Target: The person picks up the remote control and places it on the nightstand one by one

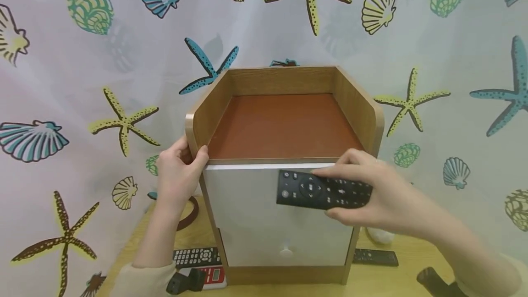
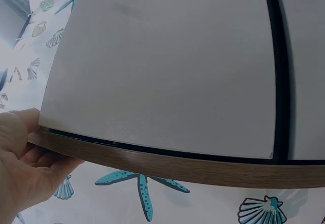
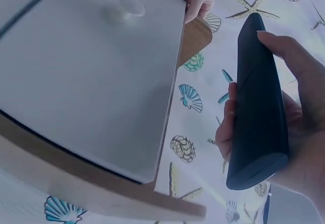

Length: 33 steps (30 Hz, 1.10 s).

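A small wooden cabinet (image 1: 284, 275) with white drawer fronts stands in the middle of the head view. It has a reddish-brown top (image 1: 284, 125) inside raised wooden sides. My left hand (image 1: 178, 171) grips the cabinet's left front edge, thumb at the front and fingers around the side panel. In front of the upper drawer (image 1: 243, 196), my right hand (image 1: 367, 187) holds a black remote control (image 1: 307, 190), its buttons facing up toward the head camera. The right wrist view shows the smooth back of the remote (image 3: 258, 107) between thumb and fingers. A round white knob (image 1: 286, 252) marks the lower drawer.
On the wooden table (image 1: 313, 290), another black remote (image 1: 197, 256) and a red-and-white device (image 1: 213, 276) lie left of the cabinet. Behind them is a dark ring (image 1: 189, 214). A third remote (image 1: 376, 257) lies at right, near a whitish object (image 1: 380, 236). Sea-patterned cloth (image 1: 123, 58) hangs behind.
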Each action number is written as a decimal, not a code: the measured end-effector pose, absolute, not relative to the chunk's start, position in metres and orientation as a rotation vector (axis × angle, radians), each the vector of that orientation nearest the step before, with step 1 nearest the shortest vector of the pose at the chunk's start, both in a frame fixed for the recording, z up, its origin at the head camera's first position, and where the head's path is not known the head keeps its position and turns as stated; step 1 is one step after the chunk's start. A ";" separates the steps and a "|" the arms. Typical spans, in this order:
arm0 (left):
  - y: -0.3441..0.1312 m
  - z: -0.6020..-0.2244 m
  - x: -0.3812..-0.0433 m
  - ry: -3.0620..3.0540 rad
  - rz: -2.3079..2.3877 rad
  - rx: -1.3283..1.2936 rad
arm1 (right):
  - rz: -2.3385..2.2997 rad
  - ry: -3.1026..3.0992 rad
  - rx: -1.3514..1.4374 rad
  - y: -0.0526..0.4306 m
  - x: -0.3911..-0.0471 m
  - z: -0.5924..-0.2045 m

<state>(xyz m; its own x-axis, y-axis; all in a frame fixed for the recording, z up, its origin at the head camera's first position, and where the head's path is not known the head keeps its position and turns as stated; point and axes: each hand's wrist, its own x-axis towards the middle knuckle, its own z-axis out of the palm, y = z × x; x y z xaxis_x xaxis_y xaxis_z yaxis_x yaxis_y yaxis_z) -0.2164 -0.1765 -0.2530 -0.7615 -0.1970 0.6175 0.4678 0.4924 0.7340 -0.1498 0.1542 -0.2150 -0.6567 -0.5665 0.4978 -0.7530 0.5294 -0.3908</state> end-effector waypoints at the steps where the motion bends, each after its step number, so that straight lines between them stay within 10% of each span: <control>1: -0.176 -0.253 -0.217 -2.083 -1.296 -0.220 | 0.856 -2.477 1.094 0.149 -0.155 -0.208; 33: -0.176 -0.255 -0.218 -2.060 -1.330 -0.227 | 0.698 -2.874 1.156 0.082 -0.286 -0.157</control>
<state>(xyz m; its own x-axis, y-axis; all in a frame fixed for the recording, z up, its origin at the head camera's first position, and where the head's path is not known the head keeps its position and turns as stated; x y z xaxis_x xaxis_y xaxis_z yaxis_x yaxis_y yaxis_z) -0.2179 -0.1756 -0.2552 -0.7628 -0.2026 0.6141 0.4762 0.4664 0.7454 -0.2861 0.0820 -0.1568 -0.7345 -0.6661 0.1294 -0.6513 0.6384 -0.4102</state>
